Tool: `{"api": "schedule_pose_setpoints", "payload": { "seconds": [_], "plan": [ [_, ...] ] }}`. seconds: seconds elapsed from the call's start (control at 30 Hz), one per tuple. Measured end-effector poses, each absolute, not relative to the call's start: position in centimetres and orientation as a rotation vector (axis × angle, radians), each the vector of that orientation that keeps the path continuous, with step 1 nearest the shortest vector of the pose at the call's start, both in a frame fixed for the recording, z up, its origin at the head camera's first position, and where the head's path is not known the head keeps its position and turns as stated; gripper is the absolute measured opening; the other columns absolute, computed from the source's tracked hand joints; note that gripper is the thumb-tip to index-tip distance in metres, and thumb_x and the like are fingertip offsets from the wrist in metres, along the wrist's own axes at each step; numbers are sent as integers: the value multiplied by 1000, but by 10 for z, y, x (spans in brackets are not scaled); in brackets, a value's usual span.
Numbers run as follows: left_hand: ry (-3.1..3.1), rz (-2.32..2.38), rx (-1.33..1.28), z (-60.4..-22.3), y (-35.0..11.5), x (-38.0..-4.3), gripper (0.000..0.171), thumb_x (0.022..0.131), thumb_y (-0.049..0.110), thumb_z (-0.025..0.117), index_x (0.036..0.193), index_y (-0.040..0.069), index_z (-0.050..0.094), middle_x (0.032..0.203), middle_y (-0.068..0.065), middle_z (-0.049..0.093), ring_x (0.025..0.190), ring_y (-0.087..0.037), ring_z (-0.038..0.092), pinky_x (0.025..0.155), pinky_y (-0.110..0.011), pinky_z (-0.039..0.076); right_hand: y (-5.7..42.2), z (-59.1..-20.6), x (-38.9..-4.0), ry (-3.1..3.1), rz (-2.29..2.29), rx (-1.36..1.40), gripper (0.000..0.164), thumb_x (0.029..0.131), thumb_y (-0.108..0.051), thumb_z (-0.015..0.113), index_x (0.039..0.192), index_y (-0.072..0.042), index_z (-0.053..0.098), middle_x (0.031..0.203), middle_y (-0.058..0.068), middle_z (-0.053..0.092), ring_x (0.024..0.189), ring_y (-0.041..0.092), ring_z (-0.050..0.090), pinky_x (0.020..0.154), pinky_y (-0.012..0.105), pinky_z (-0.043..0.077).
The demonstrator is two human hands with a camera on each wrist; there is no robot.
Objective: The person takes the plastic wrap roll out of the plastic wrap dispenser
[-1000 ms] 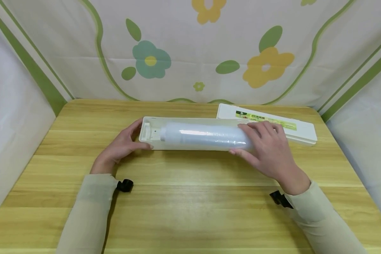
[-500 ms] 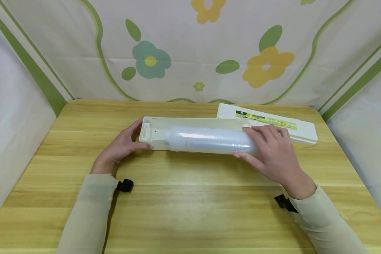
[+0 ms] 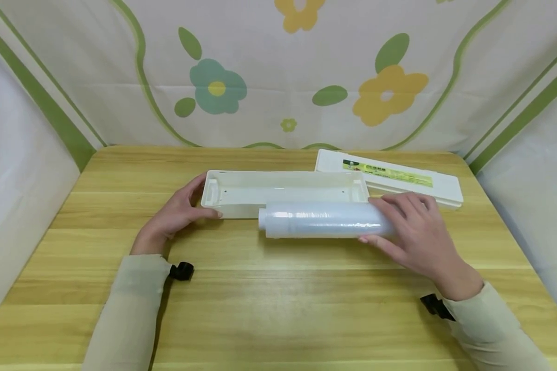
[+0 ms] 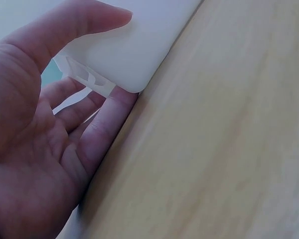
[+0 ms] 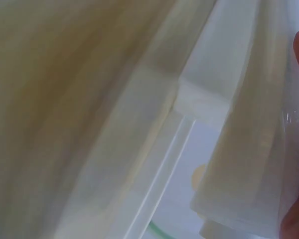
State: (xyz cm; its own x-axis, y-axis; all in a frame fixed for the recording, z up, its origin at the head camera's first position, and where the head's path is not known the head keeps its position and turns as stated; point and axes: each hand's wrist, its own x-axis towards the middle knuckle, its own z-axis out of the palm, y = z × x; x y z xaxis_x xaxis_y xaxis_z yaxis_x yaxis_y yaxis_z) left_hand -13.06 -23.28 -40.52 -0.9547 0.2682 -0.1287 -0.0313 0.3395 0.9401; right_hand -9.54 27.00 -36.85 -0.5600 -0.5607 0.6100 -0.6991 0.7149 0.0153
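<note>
A roll of cling film (image 3: 325,220) lies level in front of a long white plastic box (image 3: 241,211), overlapping its front wall in the head view. My right hand (image 3: 415,234) grips the roll's right end, thumb in front and fingers over the back. The lidless box rests on the table, its inside bare apart from a holder at each end. At its left end my left hand (image 3: 178,211) holds the box, thumb on the front wall and fingers round the end. The left wrist view shows those fingers (image 4: 107,127) against the box's corner. The right wrist view shows the roll (image 5: 249,149) close up.
Behind the box at the right lies a long white lid (image 3: 390,178) with a green and yellow label. The wooden table (image 3: 278,309) runs back to a flowered cloth (image 3: 269,67), with white cloth at both sides.
The roll of cling film has come up out of the box and moved toward the person and right, held by the right hand. The left hand and box have hardly moved.
</note>
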Motion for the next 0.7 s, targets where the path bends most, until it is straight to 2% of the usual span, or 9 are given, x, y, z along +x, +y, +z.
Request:
{"api": "schedule_pose_setpoints", "payload": {
  "seconds": [0.27, 0.7],
  "plan": [
    [2350, 1651, 224, -406, -234, -130, 103, 88, 12, 89, 170, 34, 31, 164, 0, 45, 148, -22, 40, 120, -38, 33, 285, -374, -94, -2343, 332, 971, 82, 99, -79, 52, 130, -6, 74, 116, 21, 72, 108, 43, 65, 92, 63, 42],
    [2351, 1645, 209, -405, -234, -131, 104, 88, 11, 89, 171, 31, 30, 163, -3, 46, 146, -22, 40, 121, -38, 32, 304, -378, -92, -2439, 335, 993, 86, 99, -81, 49, 134, -5, 72, 118, 20, 72, 113, 43, 64, 97, 64, 41]
  ]
}}
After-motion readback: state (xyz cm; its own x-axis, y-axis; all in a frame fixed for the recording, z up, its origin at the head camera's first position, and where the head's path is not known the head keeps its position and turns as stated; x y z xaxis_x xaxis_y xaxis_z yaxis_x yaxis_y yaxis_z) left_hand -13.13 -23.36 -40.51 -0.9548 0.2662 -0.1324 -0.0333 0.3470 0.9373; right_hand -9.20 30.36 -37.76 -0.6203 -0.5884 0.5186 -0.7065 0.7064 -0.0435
